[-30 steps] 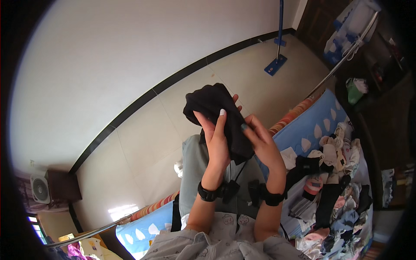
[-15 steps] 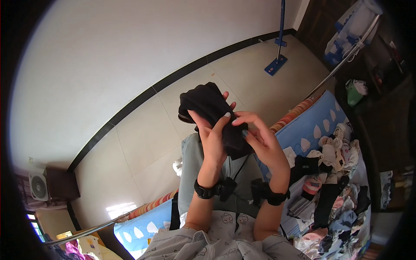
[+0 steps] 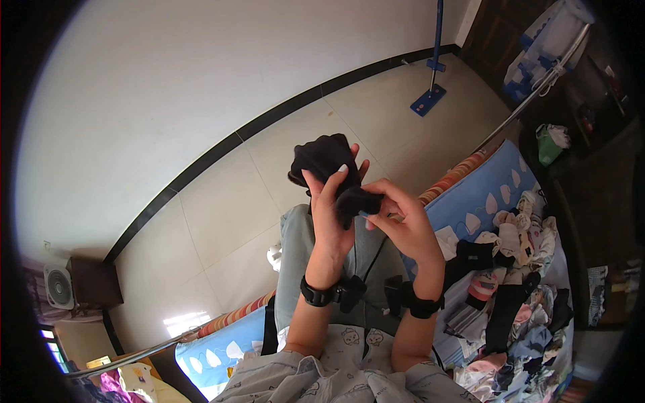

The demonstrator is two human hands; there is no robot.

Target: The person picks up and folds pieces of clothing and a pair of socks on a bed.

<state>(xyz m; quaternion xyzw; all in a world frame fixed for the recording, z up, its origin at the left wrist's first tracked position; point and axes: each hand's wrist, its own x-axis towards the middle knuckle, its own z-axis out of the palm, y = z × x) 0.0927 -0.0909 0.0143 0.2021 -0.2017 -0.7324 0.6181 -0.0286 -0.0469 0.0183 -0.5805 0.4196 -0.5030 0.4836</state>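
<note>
A folded black cloth garment (image 3: 321, 156), its exact kind not clear, is held up over my lap. My left hand (image 3: 329, 218) is closed around it, thumb across the front, with other fingertips showing behind its right edge. The lower end of the garment curls up toward my right hand (image 3: 408, 225), which pinches it between thumb and fingers. Both wrists wear black bands with small box-shaped devices. The palm side of the left grip is hidden by the cloth.
To my right, a heap of socks and small clothes (image 3: 514, 289) lies on a bed with a blue leaf-patterned cover (image 3: 463, 201). A blue flat mop (image 3: 428, 101) stands on the tiled floor. A fan (image 3: 59, 289) is at the far left, and a green bin (image 3: 551, 144) at the right.
My right hand has folded the garment's hanging lower end upward and drawn slightly down and left. The garment's top has shifted a little right in my left hand.
</note>
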